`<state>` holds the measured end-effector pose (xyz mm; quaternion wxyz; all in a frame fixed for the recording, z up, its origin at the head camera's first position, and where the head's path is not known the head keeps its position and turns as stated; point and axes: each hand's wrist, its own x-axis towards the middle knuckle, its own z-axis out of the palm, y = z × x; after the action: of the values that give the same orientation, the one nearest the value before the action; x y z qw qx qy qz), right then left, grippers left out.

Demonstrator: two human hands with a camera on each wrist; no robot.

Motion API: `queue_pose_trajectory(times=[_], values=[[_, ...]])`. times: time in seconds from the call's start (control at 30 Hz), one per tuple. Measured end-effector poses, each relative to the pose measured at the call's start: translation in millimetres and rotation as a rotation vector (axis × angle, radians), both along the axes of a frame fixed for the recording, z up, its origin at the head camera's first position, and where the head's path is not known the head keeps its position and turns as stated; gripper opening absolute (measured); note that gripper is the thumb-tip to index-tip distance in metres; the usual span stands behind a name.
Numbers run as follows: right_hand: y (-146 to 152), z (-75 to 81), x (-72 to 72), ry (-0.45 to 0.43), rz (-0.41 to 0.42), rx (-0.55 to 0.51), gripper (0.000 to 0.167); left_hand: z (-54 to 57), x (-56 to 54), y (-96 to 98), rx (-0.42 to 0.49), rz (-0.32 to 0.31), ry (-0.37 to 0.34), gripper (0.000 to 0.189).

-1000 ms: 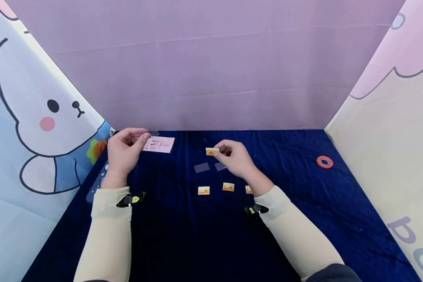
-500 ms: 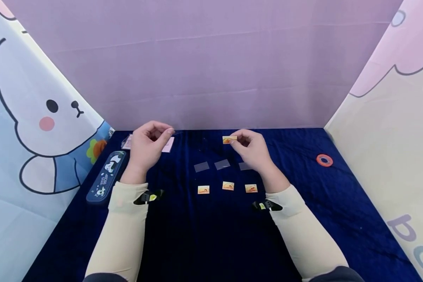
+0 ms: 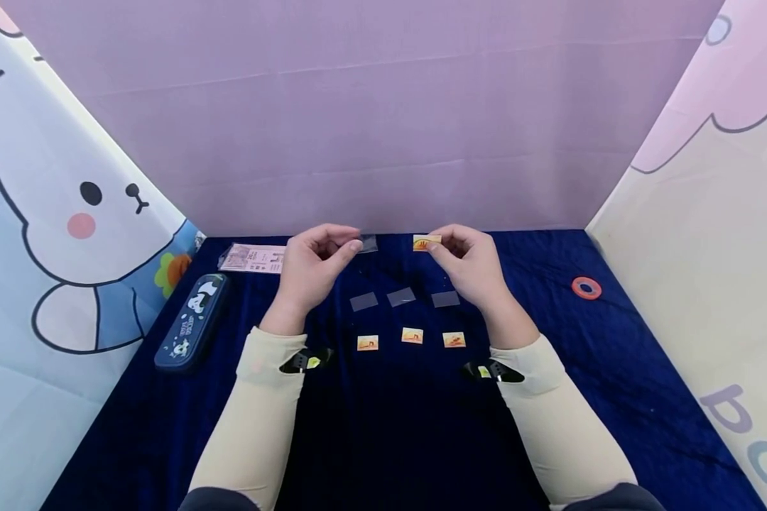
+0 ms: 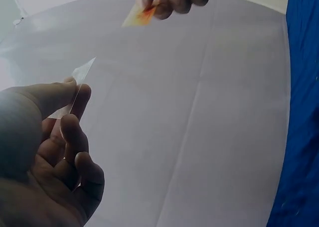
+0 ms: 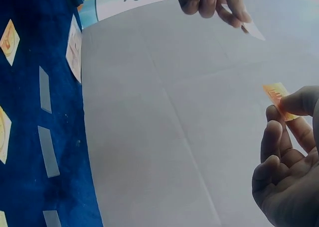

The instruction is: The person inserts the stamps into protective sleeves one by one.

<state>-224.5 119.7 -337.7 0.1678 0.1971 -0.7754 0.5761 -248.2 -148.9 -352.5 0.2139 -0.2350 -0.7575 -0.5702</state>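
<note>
Thumb and fingers of my left hand (image 3: 316, 273) pinch a small clear plastic sleeve (image 3: 368, 244), which stands tilted and see-through in the left wrist view. Opposite it, my right hand (image 3: 476, 273) pinches a small yellow-orange stamp (image 3: 425, 243) by its edge, picture facing me in the head view. Both are held up above the far part of the table, a short gap apart. Below lie three more clear sleeves (image 3: 401, 297) in a row. Nearer to me is a row of three similar stamps (image 3: 412, 336).
A dark blue cloth (image 3: 383, 426) covers the table. At the left lie a blue pencil case (image 3: 192, 323) with panda pictures and a pink printed paper (image 3: 252, 258), partly behind the left hand. An orange-red ring (image 3: 586, 288) lies at the right. Fabric walls enclose the sides and back.
My left hand has moved right with the clear sleeve, away from the pink paper. The right hand has moved right and slightly farther back with the stamp, uncovering a sleeve and a stamp below.
</note>
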Motion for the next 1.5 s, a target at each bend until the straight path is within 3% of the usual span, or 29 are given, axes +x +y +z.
queue_pose_trajectory(times=[0.37,0.7,0.97,1.5], values=[[0,-0.6,-1.1,0.021,0.027,-0.036,0.011,-9.9,3.2,19.4,-0.021,-0.049,-0.039,0.008],[-5,4.0,6.3,0.004,0.059,-0.078,0.009,-14.8,2.8,24.4,-0.071,-0.033,-0.082,0.010],[-5,-19.6,-12.3,0.029,0.071,-0.089,0.014,-14.9,3.1,24.6,-0.082,-0.046,-0.075,0.016],[-6,-24.6,-15.8,0.037,0.053,-0.110,0.009,-17.5,3.5,28.5,-0.094,-0.065,-0.121,0.015]])
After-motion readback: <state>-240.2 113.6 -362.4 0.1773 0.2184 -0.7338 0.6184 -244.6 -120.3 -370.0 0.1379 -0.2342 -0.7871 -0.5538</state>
